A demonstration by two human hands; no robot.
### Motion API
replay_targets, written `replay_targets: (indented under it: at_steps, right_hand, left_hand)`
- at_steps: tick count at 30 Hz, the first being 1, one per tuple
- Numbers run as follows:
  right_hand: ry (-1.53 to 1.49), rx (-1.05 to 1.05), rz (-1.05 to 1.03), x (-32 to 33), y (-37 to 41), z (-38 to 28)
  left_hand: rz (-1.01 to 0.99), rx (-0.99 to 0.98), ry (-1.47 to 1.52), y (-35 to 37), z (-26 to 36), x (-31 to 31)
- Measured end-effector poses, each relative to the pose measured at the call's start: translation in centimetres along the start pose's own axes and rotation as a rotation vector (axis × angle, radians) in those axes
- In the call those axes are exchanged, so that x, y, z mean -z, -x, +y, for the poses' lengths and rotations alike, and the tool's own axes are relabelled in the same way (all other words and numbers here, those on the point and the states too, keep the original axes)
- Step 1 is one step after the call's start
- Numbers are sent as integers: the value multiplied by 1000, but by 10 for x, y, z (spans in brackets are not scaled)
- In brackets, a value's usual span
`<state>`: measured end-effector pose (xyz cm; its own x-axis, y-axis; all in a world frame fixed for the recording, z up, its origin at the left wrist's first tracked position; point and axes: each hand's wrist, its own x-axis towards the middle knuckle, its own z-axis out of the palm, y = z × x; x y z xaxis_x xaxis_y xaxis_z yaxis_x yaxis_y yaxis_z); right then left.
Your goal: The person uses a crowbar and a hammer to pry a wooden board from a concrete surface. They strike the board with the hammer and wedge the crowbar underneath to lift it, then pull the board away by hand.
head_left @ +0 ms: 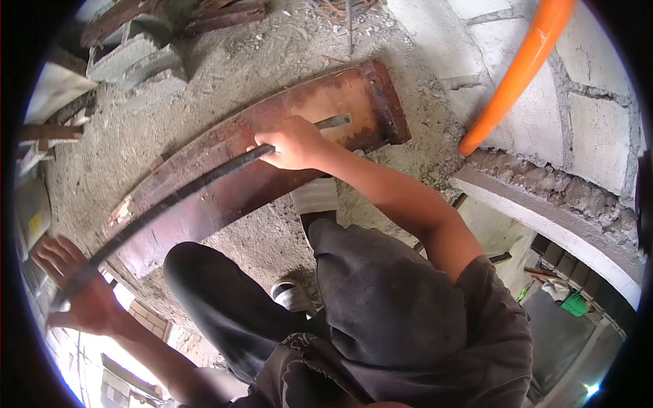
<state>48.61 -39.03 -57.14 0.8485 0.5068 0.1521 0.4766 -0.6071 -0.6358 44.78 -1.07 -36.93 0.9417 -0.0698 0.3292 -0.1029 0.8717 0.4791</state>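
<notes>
A long dark bar [194, 185], curved in this view, runs from the lower left up to the middle. My right hand [294, 144] is wrapped round it near its upper end, whose flat grey tip lies over the reddish-brown wooden board [224, 163]. At the far left my left hand [85, 292] has its fingers spread, with the bar passing across the palm. The board lies on the rough ground beneath the bar, with a raised block at its right end.
An orange pipe [520, 71] leans by the block wall [592, 136] at the right. Hollow concrete blocks [136, 61] and wood scraps lie at the upper left. A thin upright rod [349, 27] stands at the top. My knees and shoes are below the board.
</notes>
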Motion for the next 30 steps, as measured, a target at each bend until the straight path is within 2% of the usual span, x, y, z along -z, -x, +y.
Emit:
replay_targets:
  at_steps: [1,2,3,5,7,8,9,11,13,14,15,17,18,21,23,25,30]
  right_hand:
    - [10,5,-62,-4,3,8]
    - [0,31,-19,-14,7,16]
    - [0,24,-11,-16,9,23]
    - [5,47,-51,-17,12,30]
    - [-13,51,-74,-13,13,23]
    - [-27,-19,-190,-9,10,12]
    - [-39,-85,-303,-3,6,-1]
    - [-70,-56,-261,12,-2,-42]
    - [-91,0,-223,11,-8,-63]
    - [-88,-6,-222,11,-10,-66]
    - [-120,-6,-187,10,-11,-67]
    - [-152,-22,-151,6,-13,-69]
    - [-128,-12,-181,4,-16,-67]
    - [-111,-9,-236,19,-9,-51]
    - [-141,-257,-325,38,7,-23]
    - [-36,-103,-224,42,32,20]
    - [48,-97,-255,23,39,28]
  left_hand:
    - [138,-27,2,17,6,8]
    - [279,-54,1,29,11,14]
    - [874,-287,-316,28,1,-1]
    - [451,69,-256,53,3,2]
    - [483,79,-204,66,5,-6]
    - [515,87,-152,69,1,-17]
    - [744,-5,-356,71,-1,-36]
    - [622,20,-327,62,-16,-70]
    - [1276,-196,-1230,85,-3,-69]
    - [853,-184,-499,95,22,-87]
    - [725,-544,203,105,50,-65]
    - [506,-246,-289,51,14,-101]
    - [430,-199,-341,38,-2,-105]
    - [383,-117,-269,31,-40,-91]
    - [395,-24,-225,37,-67,-72]
    - [460,58,-177,47,-84,-55]
    - [876,35,-152,61,-97,-11]
